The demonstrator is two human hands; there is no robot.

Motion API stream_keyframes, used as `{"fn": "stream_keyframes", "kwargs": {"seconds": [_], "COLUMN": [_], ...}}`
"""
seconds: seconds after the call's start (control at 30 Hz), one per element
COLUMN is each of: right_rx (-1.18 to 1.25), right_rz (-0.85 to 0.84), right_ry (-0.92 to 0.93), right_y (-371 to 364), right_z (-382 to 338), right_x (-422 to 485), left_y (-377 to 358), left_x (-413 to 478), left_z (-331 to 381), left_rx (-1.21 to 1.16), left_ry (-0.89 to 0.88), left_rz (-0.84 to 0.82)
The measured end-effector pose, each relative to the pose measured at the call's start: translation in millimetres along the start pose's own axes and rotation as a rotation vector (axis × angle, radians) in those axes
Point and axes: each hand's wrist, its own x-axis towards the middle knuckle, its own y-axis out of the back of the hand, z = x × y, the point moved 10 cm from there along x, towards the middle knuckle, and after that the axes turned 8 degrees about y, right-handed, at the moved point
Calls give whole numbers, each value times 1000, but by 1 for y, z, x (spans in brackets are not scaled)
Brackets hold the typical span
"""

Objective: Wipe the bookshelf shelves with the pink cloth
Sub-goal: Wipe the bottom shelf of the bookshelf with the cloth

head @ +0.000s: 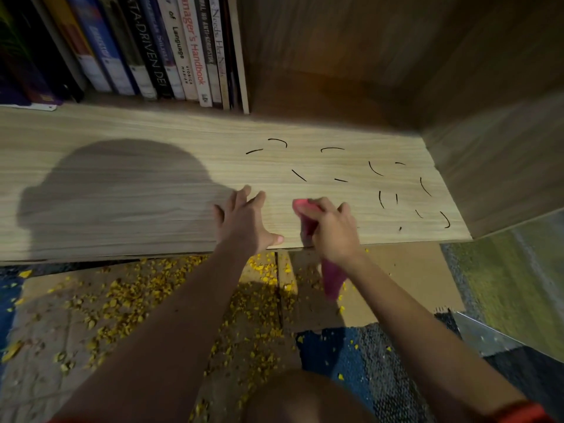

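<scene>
The light wooden shelf (137,184) runs across the middle of the head view. Several short black marks (375,169) are scattered over its right part. My right hand (334,230) grips the pink cloth (305,209) near the shelf's front edge; one end of the cloth pokes out on the shelf and the other end hangs below the edge. My left hand (244,221) rests flat on the shelf just left of it, fingers spread, thumb at the front edge.
A row of upright books (171,50) fills the back left of the shelf. The shelf's wooden side wall (488,148) closes it on the right. Below, yellow crumbs (137,297) litter cardboard on the floor, beside a blue carpet (351,352).
</scene>
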Motion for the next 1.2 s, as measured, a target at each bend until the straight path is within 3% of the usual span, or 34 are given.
{"fn": "stream_keyframes", "kwargs": {"seconds": [0.13, 0.3, 0.43, 0.5, 0.67, 0.83, 1.0, 1.13, 1.2], "right_rx": [-4, 8, 11, -38, -26, -30, -9, 107, 178], "right_rz": [-27, -33, -52, -51, -100, -63, -183, -86, -132], "right_ry": [-116, 93, -91, -118, 92, -154, 7, -182, -153], "right_y": [-1, -12, 1, 1, -11, 0, -18, 6, -8], "right_z": [7, -27, 18, 5, -29, 10, -33, 2, -21], "right_x": [30, -24, 23, 26, -21, 19, 0, 3, 13], "left_y": [0, -1, -2, -1, -2, -3, 11, 22, 20], "left_x": [-1, 0, 1, 2, 1, 2, 1, -1, -3], "left_z": [-1, -4, -2, -3, -3, -3, -10, -21, -20], "left_rx": [-3, 6, -1, 11, -15, 21, -122, -162, -153], "left_ry": [-2, -7, -8, -6, 1, -20, -115, -175, -183], "left_rz": [-1, 4, -2, 0, -16, -23, -20, -36, -12]}}
